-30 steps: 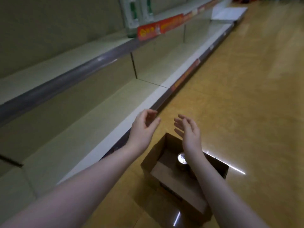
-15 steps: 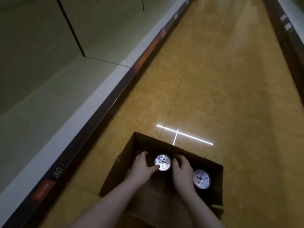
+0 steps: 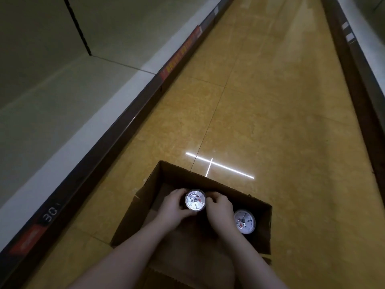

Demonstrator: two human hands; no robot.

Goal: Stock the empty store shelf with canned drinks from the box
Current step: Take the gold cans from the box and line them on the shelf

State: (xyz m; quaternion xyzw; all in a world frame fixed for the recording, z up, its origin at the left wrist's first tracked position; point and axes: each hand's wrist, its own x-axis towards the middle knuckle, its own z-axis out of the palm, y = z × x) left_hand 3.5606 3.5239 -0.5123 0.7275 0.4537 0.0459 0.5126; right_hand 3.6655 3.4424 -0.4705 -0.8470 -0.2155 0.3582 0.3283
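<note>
An open brown cardboard box (image 3: 160, 178) stands on the floor below me. Inside it, a drink can (image 3: 195, 200) with a silver top stands upright. My left hand (image 3: 174, 209) wraps its left side and my right hand (image 3: 219, 210) wraps its right side, so both grip the same can. A second can (image 3: 244, 221) stands upright in the box's right corner, just right of my right hand. The bare pale shelf (image 3: 62, 105) runs along the left, with nothing on the part I see.
A dark price rail (image 3: 116, 130) with red labels edges the shelf. Yellow tiled floor (image 3: 260, 101) stretches ahead down the aisle, with a bright light reflection beyond the box. Another shelf base (image 3: 358, 65) lines the right side.
A second ago both hands were open in the air above the box. They have dropped into the box and closed around one can, and my view has tilted down.
</note>
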